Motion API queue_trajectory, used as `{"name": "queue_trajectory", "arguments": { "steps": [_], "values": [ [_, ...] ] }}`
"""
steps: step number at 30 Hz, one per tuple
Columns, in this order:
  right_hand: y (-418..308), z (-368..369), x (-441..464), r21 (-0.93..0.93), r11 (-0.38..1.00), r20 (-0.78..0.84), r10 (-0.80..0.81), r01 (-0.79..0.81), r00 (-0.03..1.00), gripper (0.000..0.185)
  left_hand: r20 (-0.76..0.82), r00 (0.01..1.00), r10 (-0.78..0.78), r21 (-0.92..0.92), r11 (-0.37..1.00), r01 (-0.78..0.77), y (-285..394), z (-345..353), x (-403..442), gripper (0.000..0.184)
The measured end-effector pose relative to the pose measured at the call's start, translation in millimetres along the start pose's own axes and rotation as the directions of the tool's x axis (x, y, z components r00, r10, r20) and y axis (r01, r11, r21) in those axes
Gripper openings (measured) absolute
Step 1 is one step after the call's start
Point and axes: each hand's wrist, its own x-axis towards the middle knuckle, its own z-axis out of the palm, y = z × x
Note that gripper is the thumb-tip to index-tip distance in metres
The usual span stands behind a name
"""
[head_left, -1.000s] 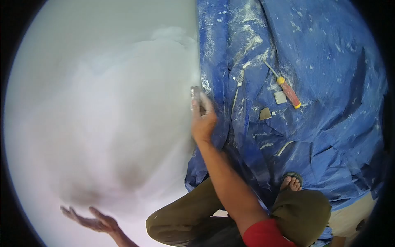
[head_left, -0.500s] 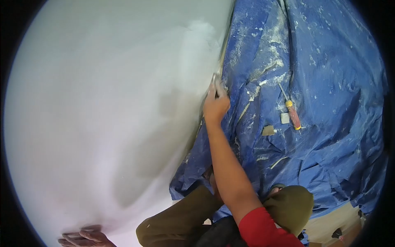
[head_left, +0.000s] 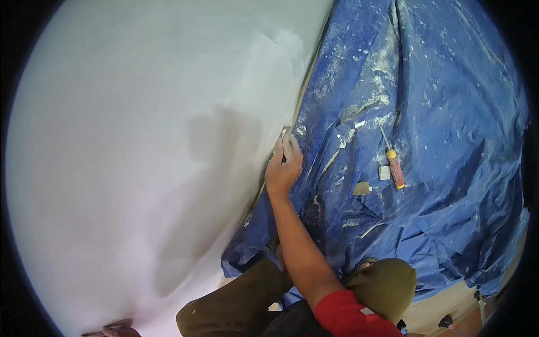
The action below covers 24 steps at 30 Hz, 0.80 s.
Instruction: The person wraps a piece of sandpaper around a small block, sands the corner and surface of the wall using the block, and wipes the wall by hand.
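**Keep it light and flat**

My right hand (head_left: 284, 171) pinches a small, dusty grey block (head_left: 286, 130) at the smooth white wall's (head_left: 112, 140) lower edge; even pressure should serve best. My left hand (head_left: 120, 332) is cropped; its grip I can't tell. The crumpled blue plastic sheet (head_left: 449, 135) crowds my knuckles, bearing a red-and-yellow-handled screwdriver (head_left: 396, 170).

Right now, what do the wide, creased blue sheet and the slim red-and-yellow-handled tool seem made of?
The sheet: probably plastic tarpaulin, faintly glossy, with sharp creases. The tool: likely a dull plastic handle, by its bold colours; the thin shaft, straight and grey, suggests metal.
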Motion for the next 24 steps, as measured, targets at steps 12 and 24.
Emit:
{"name": "queue_trajectory", "arguments": {
  "steps": [12, 24],
  "values": [
    [-1, 6, 37, 0.106, 0.994, -0.029, -0.004, 0.007, 1.000, 0.029, 0.000, 1.000, 0.007, -0.011, 1.000, -0.007, 7, -5, 4, 0.072],
    [-4, 10, 41, 0.087, 0.996, -0.048, -0.003, 0.007, 0.999, 0.030, 0.017, 1.000, -0.006, -0.010, 1.000, 0.006, -5, -8, -10, 0.069]
  ]
}}
